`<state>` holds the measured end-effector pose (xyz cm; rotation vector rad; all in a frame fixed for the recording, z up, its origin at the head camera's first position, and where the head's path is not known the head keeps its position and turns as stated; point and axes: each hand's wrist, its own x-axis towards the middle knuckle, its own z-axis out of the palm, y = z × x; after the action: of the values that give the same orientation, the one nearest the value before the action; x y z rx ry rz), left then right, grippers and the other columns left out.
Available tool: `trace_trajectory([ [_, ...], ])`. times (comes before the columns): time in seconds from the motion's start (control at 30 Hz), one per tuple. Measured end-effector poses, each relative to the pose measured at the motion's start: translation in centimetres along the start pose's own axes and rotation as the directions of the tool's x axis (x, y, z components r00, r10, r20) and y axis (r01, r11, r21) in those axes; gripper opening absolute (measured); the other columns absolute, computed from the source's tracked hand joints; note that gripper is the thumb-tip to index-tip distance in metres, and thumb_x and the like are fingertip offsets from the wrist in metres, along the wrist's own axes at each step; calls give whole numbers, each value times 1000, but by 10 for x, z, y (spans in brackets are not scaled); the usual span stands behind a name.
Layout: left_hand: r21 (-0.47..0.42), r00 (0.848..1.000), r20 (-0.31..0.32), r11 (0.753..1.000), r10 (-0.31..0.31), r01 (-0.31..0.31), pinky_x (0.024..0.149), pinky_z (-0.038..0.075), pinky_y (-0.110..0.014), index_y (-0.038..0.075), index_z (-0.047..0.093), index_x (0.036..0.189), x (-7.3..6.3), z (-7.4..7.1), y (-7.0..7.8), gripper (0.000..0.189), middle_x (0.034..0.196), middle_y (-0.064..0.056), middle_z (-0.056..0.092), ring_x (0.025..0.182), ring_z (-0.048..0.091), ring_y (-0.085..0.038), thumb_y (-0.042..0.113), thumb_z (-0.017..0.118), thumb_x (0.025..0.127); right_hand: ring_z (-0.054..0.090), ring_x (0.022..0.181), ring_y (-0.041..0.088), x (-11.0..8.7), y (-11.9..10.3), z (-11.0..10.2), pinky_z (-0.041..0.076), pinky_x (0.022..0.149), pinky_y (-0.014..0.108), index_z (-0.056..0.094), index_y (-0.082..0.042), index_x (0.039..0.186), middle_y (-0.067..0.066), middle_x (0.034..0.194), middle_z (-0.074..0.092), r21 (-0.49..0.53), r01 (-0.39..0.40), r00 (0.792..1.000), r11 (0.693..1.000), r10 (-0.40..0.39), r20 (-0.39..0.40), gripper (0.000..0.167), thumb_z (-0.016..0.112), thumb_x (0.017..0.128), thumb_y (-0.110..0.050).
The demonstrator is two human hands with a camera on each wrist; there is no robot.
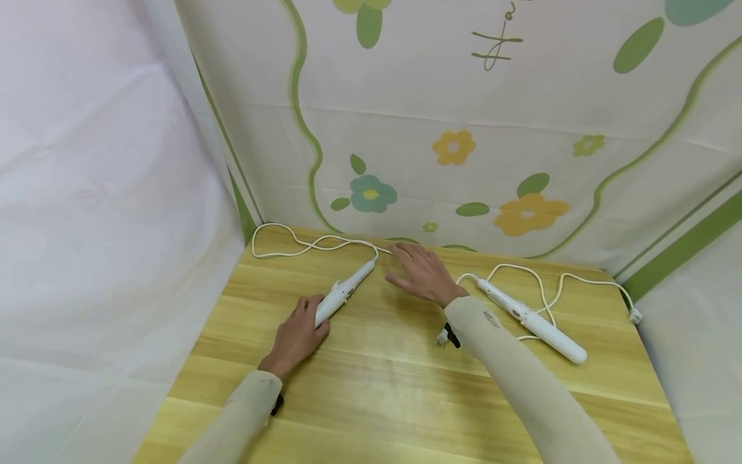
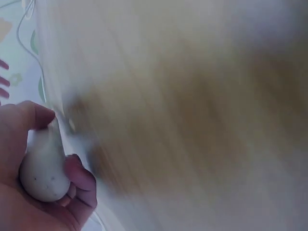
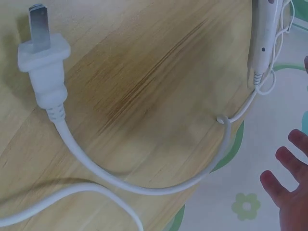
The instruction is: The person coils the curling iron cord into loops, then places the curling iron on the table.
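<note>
In the head view, my left hand (image 1: 298, 335) grips the thick rounded end of a white hair styling iron (image 1: 346, 289) at the table's left. The left wrist view shows thumb and fingers curled round the iron's rounded end (image 2: 45, 175). From the iron's thin end, a white cord (image 1: 333, 240) loops along the back edge. My right hand (image 1: 422, 274), fingers spread and straight, hovers beside that cord near the back edge. It appears at the right edge of the right wrist view, fingers (image 3: 275, 187) apart and holding nothing. A two-pin plug (image 1: 442, 338) lies under the right wrist.
A second white styling iron (image 1: 533, 321) lies on the right of the wooden table (image 1: 371, 399), its cord (image 1: 536, 274) looped behind it. Another plug (image 1: 636, 316) sits at the right edge. A flower-patterned cloth (image 1: 406, 103) hangs behind, and plain white cloth (image 1: 104, 225) at the left.
</note>
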<state>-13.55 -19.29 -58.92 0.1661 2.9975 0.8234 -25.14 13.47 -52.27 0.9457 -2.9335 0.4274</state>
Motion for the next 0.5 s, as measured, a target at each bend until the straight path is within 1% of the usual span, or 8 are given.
trace_trajectory([
  [0.07, -6, 1000, -5, 1000, 21, -21, 78, 58, -51, 18, 51, 159, -2, -4, -4, 59, 132, -13, 60, 105, 67, -30, 27, 72, 104, 45, 154, 43, 0, -1, 1, 42, 117, 70, 42, -16, 168, 19, 168, 47, 8, 15, 1000, 1000, -15, -6, 75, 64, 108, -54],
  [0.17, -10, 998, -33, 998, 61, -61, 77, 57, -49, 19, 55, 156, -6, -11, -9, 58, 128, -11, 62, 101, 67, -28, 26, 75, 102, 45, 154, 45, 1, -2, 3, 43, 116, 71, 42, -15, 168, 20, 168, 46, 20, 46, 999, 999, -46, -8, 77, 69, 106, -52],
  [0.27, -7, 995, -49, 996, 93, -93, 76, 57, -47, 20, 58, 153, -9, -18, -13, 58, 127, -10, 63, 97, 65, -26, 26, 77, 99, 46, 153, 45, 1, -3, 5, 46, 115, 71, 43, -12, 167, 21, 167, 47, 9, 97, 995, 995, -97, -21, 80, 74, 103, -49],
  [0.4, -4, 992, -51, 993, 114, -115, 76, 56, -45, 20, 61, 150, -12, -25, -16, 57, 129, -11, 64, 97, 64, -24, 25, 79, 96, 48, 151, 46, 1, -6, 9, 48, 113, 70, 47, -8, 164, 22, 165, 49, 22, 162, 986, 987, -161, -49, 79, 79, 101, -43],
  [0.5, -7, 990, -52, 991, 132, -133, 74, 55, -42, 20, 62, 147, -14, -30, -16, 57, 128, -11, 65, 95, 64, -23, 25, 81, 93, 49, 151, 45, 2, -8, 12, 48, 113, 70, 49, -8, 163, 22, 165, 50, 38, 193, 980, 980, -191, -62, 78, 82, 99, -39],
])
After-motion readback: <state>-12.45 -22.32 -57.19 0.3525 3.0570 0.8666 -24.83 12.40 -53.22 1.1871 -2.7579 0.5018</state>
